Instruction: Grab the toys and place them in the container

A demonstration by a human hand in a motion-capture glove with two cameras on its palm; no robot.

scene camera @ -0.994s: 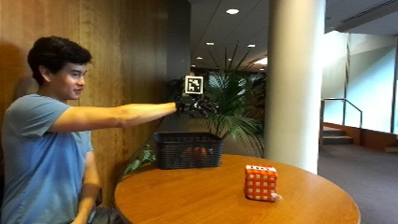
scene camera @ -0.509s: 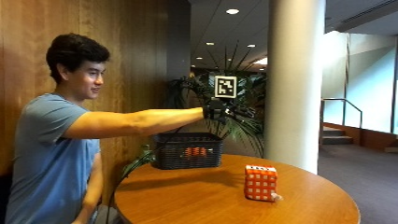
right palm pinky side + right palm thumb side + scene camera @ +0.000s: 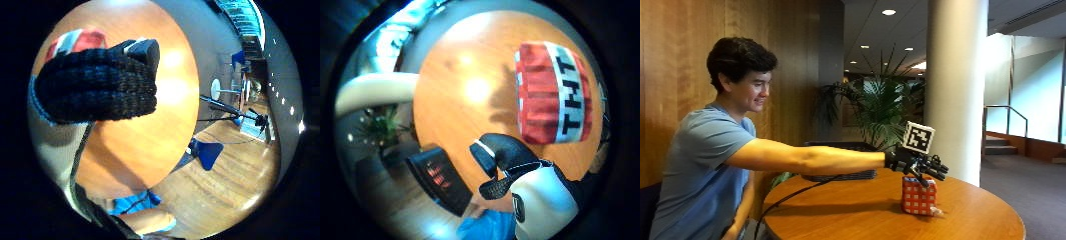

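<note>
A red and white TNT block toy [image 3: 918, 196] stands upright on the round wooden table [image 3: 859, 215], toward its far side. My gloved right hand [image 3: 917, 164] hovers just above the block's top, fingers spread and holding nothing. The thumb side palm view has the block [image 3: 552, 92] close under the palm, with a gloved finger [image 3: 500, 152] beside it. In the little finger side palm view, gloved fingers [image 3: 97, 85] cover most of the block [image 3: 75, 40]. The dark woven basket [image 3: 840, 174] sits at the table's back edge behind my forearm, and the thumb side view shows something red inside this basket [image 3: 437, 177].
A small pale object [image 3: 935, 212] lies on the table against the block's base. A white column [image 3: 956, 90] and a potted palm [image 3: 879, 110] stand behind the table. The person's bare left arm hangs down at the table's near side.
The gloved hand has come down and away from above the basket, over to the TNT block. The person leans further forward.
</note>
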